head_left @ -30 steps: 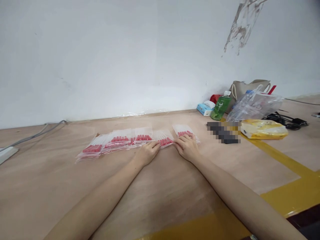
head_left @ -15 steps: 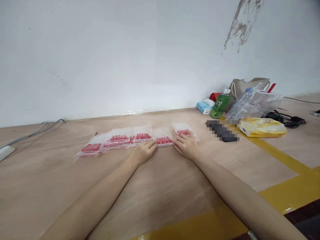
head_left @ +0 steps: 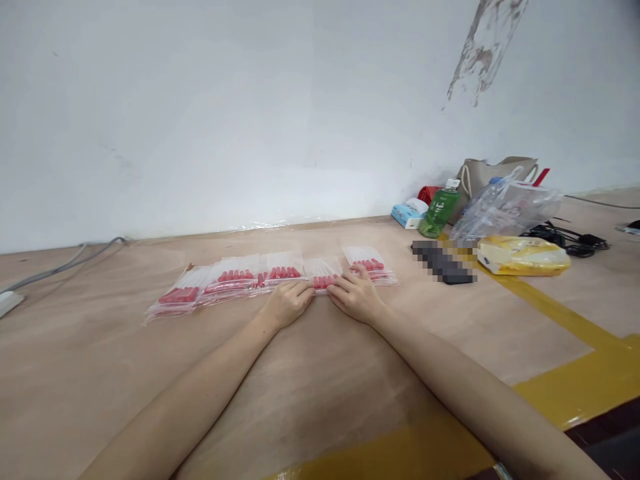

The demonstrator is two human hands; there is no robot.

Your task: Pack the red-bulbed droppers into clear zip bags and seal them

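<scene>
A row of several clear plastic bags with red pieces inside (head_left: 235, 280) lies on the brown surface (head_left: 320, 387). My left hand (head_left: 287, 303) rests with curled fingers at the near edge of the bag second from the right (head_left: 325, 275). My right hand (head_left: 355, 297) lies beside it, fingers stretched over the edge of that bag and the rightmost bag (head_left: 370, 263). The two hands almost touch. Neither hand lifts a bag.
At the back right stand a green bottle (head_left: 440, 210), a blue tissue pack (head_left: 407, 215), a beige bag (head_left: 493, 175), a clear plastic bag (head_left: 507, 210), a yellow packet (head_left: 523, 255) and black cables (head_left: 570, 239). A grey cable (head_left: 65, 263) runs at the left. Yellow tape (head_left: 575, 373) marks the surface.
My right hand has slid left from the rightmost bag toward my left hand, closing the gap. The bags lie as before.
</scene>
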